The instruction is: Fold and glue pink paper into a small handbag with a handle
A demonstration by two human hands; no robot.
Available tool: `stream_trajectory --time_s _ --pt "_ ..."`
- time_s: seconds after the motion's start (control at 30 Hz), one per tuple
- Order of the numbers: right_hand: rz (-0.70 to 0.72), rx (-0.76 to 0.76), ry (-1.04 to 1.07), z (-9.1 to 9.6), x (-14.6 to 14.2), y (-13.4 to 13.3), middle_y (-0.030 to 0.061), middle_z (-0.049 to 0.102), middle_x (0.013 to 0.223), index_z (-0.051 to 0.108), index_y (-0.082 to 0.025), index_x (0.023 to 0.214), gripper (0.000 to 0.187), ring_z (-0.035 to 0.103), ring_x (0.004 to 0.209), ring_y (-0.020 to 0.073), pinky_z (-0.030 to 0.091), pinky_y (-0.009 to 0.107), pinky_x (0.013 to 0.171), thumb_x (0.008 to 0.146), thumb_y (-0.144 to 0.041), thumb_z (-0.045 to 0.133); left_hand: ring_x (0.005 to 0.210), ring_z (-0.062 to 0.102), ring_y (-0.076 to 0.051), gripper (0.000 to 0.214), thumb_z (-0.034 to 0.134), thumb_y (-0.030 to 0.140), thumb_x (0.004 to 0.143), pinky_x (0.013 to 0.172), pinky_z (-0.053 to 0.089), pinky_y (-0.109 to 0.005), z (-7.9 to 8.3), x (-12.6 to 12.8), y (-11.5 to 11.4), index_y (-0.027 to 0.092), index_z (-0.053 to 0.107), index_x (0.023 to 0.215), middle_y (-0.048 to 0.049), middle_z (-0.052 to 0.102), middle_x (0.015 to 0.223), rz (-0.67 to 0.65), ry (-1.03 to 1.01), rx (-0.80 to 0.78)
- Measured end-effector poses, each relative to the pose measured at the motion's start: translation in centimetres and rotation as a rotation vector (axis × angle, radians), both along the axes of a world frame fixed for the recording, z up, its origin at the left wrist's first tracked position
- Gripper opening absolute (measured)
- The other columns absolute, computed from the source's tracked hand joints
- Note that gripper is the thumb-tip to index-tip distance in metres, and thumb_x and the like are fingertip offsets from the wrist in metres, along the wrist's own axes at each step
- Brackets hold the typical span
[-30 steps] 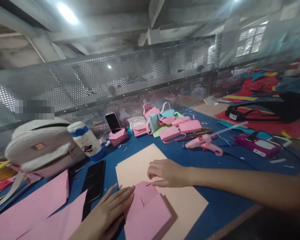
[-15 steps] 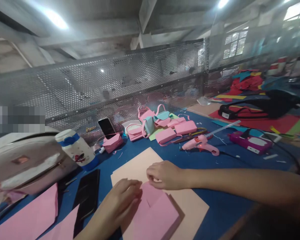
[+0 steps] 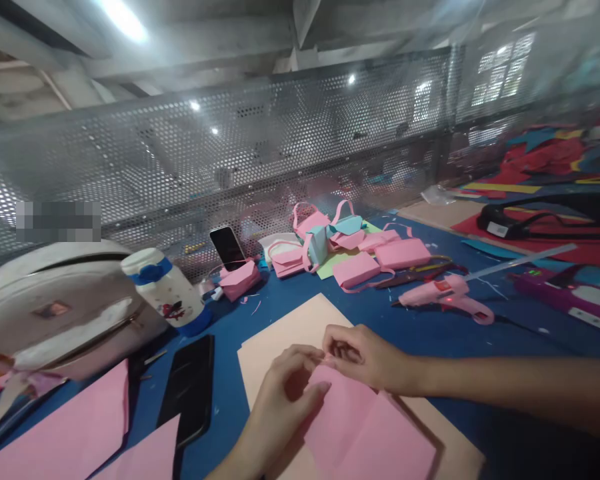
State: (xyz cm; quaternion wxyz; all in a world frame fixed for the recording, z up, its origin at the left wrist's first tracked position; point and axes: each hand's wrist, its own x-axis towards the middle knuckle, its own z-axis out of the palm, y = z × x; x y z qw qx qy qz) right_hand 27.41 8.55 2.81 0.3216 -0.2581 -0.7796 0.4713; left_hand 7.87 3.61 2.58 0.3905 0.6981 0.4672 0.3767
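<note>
Pink paper (image 3: 373,430) in both half-curled hands (image 3: 283,393) (image 3: 377,360)

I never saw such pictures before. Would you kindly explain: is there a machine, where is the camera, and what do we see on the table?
There is no machine here, only a person's bare left hand and right hand. A camera worn on the head takes the picture, looking forward and down. Both hands hold the upper end of a folded pink paper, over a pale sheet on a blue table. Around them are small paper bags, a pink glue gun, a black phone, a bottle and a backpack.
</note>
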Motion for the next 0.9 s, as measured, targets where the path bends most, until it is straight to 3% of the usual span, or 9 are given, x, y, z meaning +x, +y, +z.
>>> stream_trajectory --time_s 0.17,0.3,0.43,0.6,0.9 --pt "0.037 -0.178 0.144 -0.3 -0.2 -0.1 -0.0036 0.048 0.072 0.053 -0.016 0.080 0.029 0.041 0.063 0.0098 0.032 0.021 0.056 0.089 -0.042 0.061 0.071 0.057 -0.014 0.020 0.068 0.029 0.082 0.068 0.046 -0.023 0.2 0.3 -0.2 0.017 0.058 0.070 -0.0004 0.062 0.074 -0.038 -0.225 -0.209" --pt "0.037 -0.250 0.187 -0.4 -0.1 0.1 -0.0030 0.047 0.074 0.052 -0.016 0.078 0.036 0.042 0.066 0.0106 0.033 0.022 0.059 0.091 -0.049 0.056 0.061 0.049 -0.010 0.027 0.073 0.034 0.080 0.059 0.039 -0.019 0.3 0.2 -0.5 0.016 0.056 0.070 0.0033 0.055 0.066 -0.013 -0.288 -0.251" --pt "0.087 -0.322 0.185 0.0 0.0 -0.2 -0.0032 0.051 0.074 0.054 -0.016 0.085 0.031 0.046 0.065 0.0104 0.034 0.022 0.060 0.087 -0.046 0.063 0.062 0.049 -0.010 0.029 0.073 0.039 0.080 0.058 0.038 -0.019 0.3 0.0 -0.8 0.015 0.059 0.071 0.0021 0.056 0.067 0.017 -0.263 -0.230" --pt "0.095 -0.250 0.183 0.1 0.3 -0.6 0.0000 0.057 0.083 0.057 -0.016 0.093 0.025 0.052 0.075 0.0126 0.037 0.023 0.066 0.091 -0.041 0.060 0.060 0.051 -0.011 0.027 0.072 0.039 0.081 0.057 0.040 -0.019 0.1 0.0 -0.8 0.015 0.061 0.074 0.0016 0.058 0.067 0.041 -0.245 -0.231" --pt "0.057 -0.164 0.142 -0.2 0.4 -0.7 -0.0027 0.054 0.074 0.054 -0.017 0.101 0.026 0.047 0.066 0.0112 0.031 0.022 0.058 0.092 -0.042 0.057 0.078 0.065 -0.018 0.019 0.069 0.033 0.084 0.071 0.049 -0.023 0.2 0.2 -1.2 0.016 0.074 0.090 -0.0036 0.072 0.081 0.027 -0.235 -0.241"
